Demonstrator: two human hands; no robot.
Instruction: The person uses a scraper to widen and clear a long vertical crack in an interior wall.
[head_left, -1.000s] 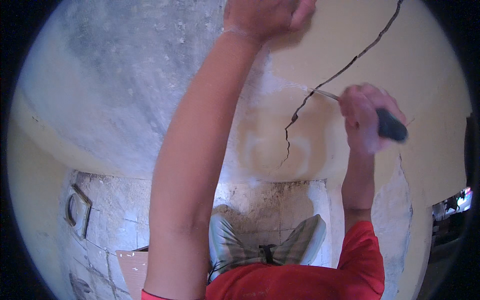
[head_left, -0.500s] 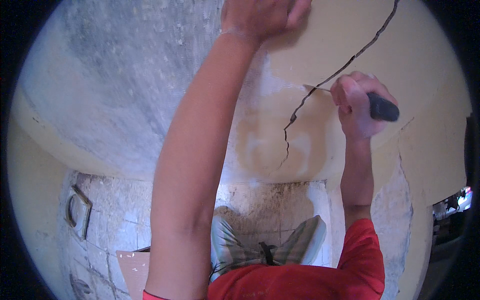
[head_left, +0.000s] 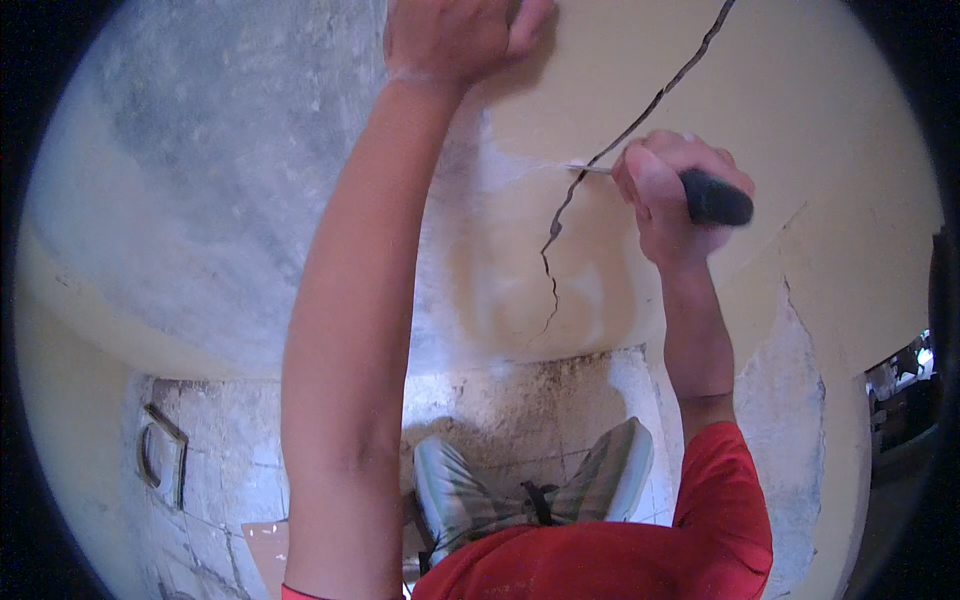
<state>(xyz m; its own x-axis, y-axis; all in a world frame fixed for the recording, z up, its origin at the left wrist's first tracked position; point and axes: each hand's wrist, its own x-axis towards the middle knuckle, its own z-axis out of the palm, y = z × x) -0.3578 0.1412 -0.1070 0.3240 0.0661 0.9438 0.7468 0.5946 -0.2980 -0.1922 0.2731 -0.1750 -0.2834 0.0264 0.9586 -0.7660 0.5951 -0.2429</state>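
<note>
Head view: my right hand point(head_left: 665, 195) is wrapped around a dark-handled tool point(head_left: 717, 198), whose thin blade, partly hidden by my grip, passes across the crack point(head_left: 660, 95) in the yellowish wall point(head_left: 800, 140). The upper edge cuts off my left hand point(head_left: 460, 38), so I can't tell whether it grips anything. My left forearm point(head_left: 350, 300) partly covers a tan panel point(head_left: 268, 555); whether it's a box side, I can't make out.
</note>
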